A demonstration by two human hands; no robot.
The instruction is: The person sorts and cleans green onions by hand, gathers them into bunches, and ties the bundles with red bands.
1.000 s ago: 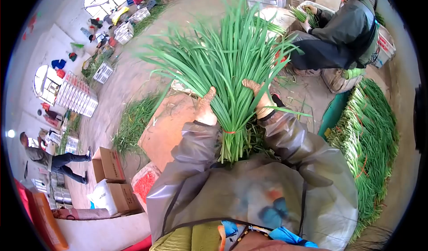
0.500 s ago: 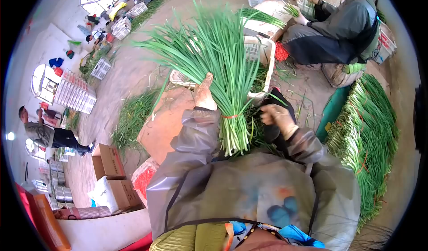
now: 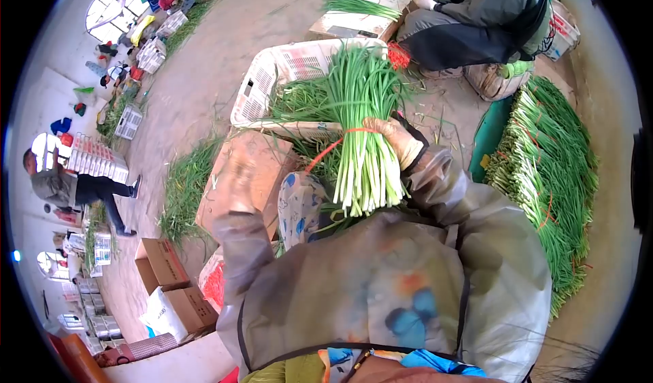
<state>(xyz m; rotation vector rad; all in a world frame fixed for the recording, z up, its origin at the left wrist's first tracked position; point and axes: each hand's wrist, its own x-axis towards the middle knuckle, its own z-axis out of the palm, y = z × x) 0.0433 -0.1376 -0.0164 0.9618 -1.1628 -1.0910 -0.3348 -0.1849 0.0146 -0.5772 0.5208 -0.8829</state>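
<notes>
A bunch of long green stalks (image 3: 367,104) with pale cut ends lies over the near rim of a white crate (image 3: 252,101), the ends towards me. My right hand (image 3: 398,140) is wrapped round its right side near an orange band (image 3: 320,157), whose free length trails to the left. To the left, my left hand (image 3: 237,186) is smeared by motion above a brown board (image 3: 269,153); its fingers cannot be made out. Loose green leaves (image 3: 299,101) lie inside the crate.
At the upper right a person (image 3: 469,26) sits by a board with stalks (image 3: 360,5). Banded bunches (image 3: 554,186) are piled at the right. Cardboard boxes (image 3: 163,264) stand at the lower left. Another person (image 3: 75,187) is at the far left.
The bunch has been lowered from its raised, fanned position onto the crate. My right hand has taken hold of it; my left hand has let go and moved left. The orange band now trails loose.
</notes>
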